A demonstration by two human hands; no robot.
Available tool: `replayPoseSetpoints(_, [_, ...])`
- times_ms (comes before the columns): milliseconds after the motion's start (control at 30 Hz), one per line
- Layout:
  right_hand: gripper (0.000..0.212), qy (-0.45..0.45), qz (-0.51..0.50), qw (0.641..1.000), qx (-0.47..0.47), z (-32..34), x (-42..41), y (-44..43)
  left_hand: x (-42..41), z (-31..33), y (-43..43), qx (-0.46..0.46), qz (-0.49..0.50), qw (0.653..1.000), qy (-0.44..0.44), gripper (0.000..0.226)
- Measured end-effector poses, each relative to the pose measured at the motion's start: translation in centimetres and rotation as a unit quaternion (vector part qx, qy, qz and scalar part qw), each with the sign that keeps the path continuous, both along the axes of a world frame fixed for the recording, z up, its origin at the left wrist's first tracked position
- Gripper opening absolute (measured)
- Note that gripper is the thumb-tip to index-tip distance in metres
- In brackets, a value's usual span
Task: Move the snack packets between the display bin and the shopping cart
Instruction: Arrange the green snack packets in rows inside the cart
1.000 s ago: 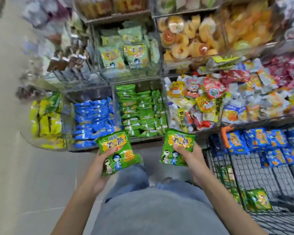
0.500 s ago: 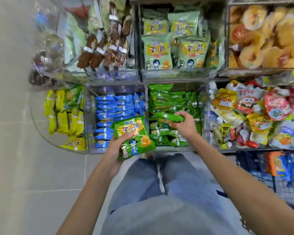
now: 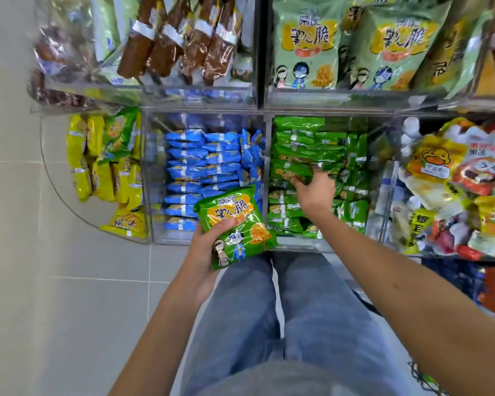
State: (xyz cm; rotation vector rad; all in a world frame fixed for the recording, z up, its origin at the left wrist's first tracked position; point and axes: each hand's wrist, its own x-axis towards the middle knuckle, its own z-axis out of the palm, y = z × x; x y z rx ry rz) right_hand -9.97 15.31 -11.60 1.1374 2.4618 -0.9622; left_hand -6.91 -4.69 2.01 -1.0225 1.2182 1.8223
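Note:
My left hand [image 3: 209, 247] grips a green snack packet [image 3: 235, 224] with orange lettering and cartoon children, held just in front of the bins. My right hand [image 3: 315, 192] reaches down into the clear display bin [image 3: 297, 241] of green packets. Its fingers curl round another green packet [image 3: 292, 171] lying on top of the pile. Only a sliver of the shopping cart [image 3: 420, 372] shows at the lower right edge, mostly hidden by my right arm.
A bin of blue packets [image 3: 200, 167] sits left of the green bin, and yellow packets [image 3: 106, 158] fill a curved bin further left. Mixed colourful snacks [image 3: 455, 190] lie to the right. Upper bins hold brown bars [image 3: 177, 38] and pale green bags [image 3: 306, 44]. Tiled floor [image 3: 55, 281] lies left.
The view has swung left and closer to the bins. My right hand carried its green packet from in front of me down into the green bin. My left hand kept its packet.

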Motion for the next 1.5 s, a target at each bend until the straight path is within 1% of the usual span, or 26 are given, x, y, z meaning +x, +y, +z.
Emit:
replayPoseSetpoints(67, [0.048, 0.027, 0.016, 0.999, 0.008, 0.1, 0.1, 0.3, 0.0, -0.1, 0.3, -0.001, 0.003, 1.000, -0.004, 0.074])
replayPoseSetpoints(200, [0.047, 0.066, 0.017, 0.997, 0.029, -0.2, 0.3, 1.1, 0.1, -0.3, 0.6, -0.005, 0.006, 1.000, -0.002, 0.077])
replayPoseSetpoints(267, [0.048, 0.049, 0.024, 0.998, 0.044, -0.3, 0.3, 1.3, 0.1, -0.4, 0.6, -0.010, 0.006, 1.000, 0.002, 0.077])
replayPoseSetpoints(333, [0.044, 0.014, 0.032, 0.998, 0.049, -0.4, 0.3, 1.3, 0.3, -0.5, 0.7, -0.014, 0.006, 1.000, 0.006, 0.077])
replayPoseSetpoints(433, [0.044, -0.026, 0.048, 0.998, 0.018, -0.5, 0.5, 1.5, 0.6, -0.7, 0.7, -0.020, 0.008, 1.000, 0.005, 0.076])
replayPoseSetpoints(567, [0.044, -0.043, 0.055, 0.997, -0.014, -0.3, 0.4, 1.3, 0.8, -1.1, 0.7, -0.031, -0.005, 0.999, 0.005, 0.075])
replayPoseSetpoints(633, [0.042, -0.042, 0.040, 0.998, -0.023, -0.1, 0.2, 1.2, 0.7, -1.3, 0.8, -0.038, -0.010, 0.999, 0.003, 0.075])
replayPoseSetpoints(733, [0.036, -0.047, -0.012, 0.997, -0.054, 0.7, 0.7, 1.2, 0.5, -1.5, 1.1, -0.048, -0.020, 0.999, 0.006, 0.078])
replayPoseSetpoints(767, [0.036, -0.037, -0.035, 0.997, -0.062, 1.3, 1.1, 1.1, 0.4, -1.6, 1.3, -0.055, -0.023, 0.998, 0.011, 0.080])
replayPoseSetpoints(833, [0.032, 0.019, -0.068, 0.995, -0.071, 3.3, 2.2, 0.4, 0.1, -1.8, 1.7, -0.070, -0.029, 0.997, 0.020, 0.082])
replayPoseSetpoints(867, [0.025, 0.054, -0.079, 0.990, -0.106, 4.5, 2.8, 0.0, 0.0, -1.9, 1.9, -0.075, -0.034, 0.996, 0.024, 0.083])
replayPoseSetpoints(900, [0.019, 0.076, -0.087, 0.978, -0.176, 5.7, 3.3, -0.4, -0.1, -2.1, 2.1, -0.078, -0.042, 0.996, 0.029, 0.083])
replayPoseSetpoints(967, [0.018, 0.070, -0.070, 0.931, -0.350, 8.4, 4.2, -1.3, -0.3, -2.2, 2.6, -0.080, -0.069, 0.993, 0.043, 0.080])
replayPoseSetpoints(1000, [0.017, 0.058, -0.047, 0.914, -0.400, 9.3, 4.6, -1.6, -0.3, -2.2, 2.9, -0.079, -0.080, 0.992, 0.052, 0.080])
replayPoseSetpoints(1033, [0.016, 0.050, -0.028, 0.906, -0.419, 10.0, 4.9, -1.8, -0.4, -2.2, 3.1, -0.078, -0.088, 0.991, 0.058, 0.083])
replayPoseSetpoints(1067, [0.021, 0.049, -0.016, 0.905, -0.422, 10.4, 5.0, -1.9, -0.5, -2.2, 3.3, -0.080, -0.095, 0.990, 0.062, 0.087])
replayPoseSetpoints(1133, [0.031, 0.055, -0.006, 0.904, -0.424, 11.1, 5.0, -1.8, -0.7, -2.2, 3.7, -0.111, -0.126, 0.983, 0.068, 0.104])
replayPoseSetpoints(1200, [0.029, 0.048, 0.007, 0.899, -0.434, 11.5, 4.9, -1.5, -0.8, -2.2, 3.9, -0.163, -0.176, 0.969, 0.067, 0.126])
replayPoseSetpoints(1233, [0.028, 0.040, 0.017, 0.898, -0.437, 11.5, 4.9, -1.2, -0.8, -2.2, 3.9, -0.185, -0.193, 0.961, 0.071, 0.130])
replayPoseSetpoints(1300, [0.026, 0.027, 0.032, 0.901, -0.432, 11.3, 4.9, -0.7, -0.6, -2.0, 4.0, -0.210, -0.203, 0.952, 0.094, 0.122])
replayPoseSetpoints(1367, [0.028, 0.016, 0.015, 0.898, -0.439, 11.0, 4.9, -0.1, -0.4, -2.3, 3.8, -0.219, -0.194, 0.951, 0.100, 0.111])
replayPoseSetpoints(1467, [0.033, 0.026, -0.076, 0.869, -0.489, 10.3, 4.8, 1.4, -0.2, -3.3, 3.2, -0.218, -0.167, 0.958, 0.086, 0.076])
replayPoseSetpoints(1500, [0.040, 0.028, -0.102, 0.865, -0.491, 9.9, 4.8, 2.1, -0.1, -3.6, 2.9, -0.220, -0.156, 0.960, 0.079, 0.071])
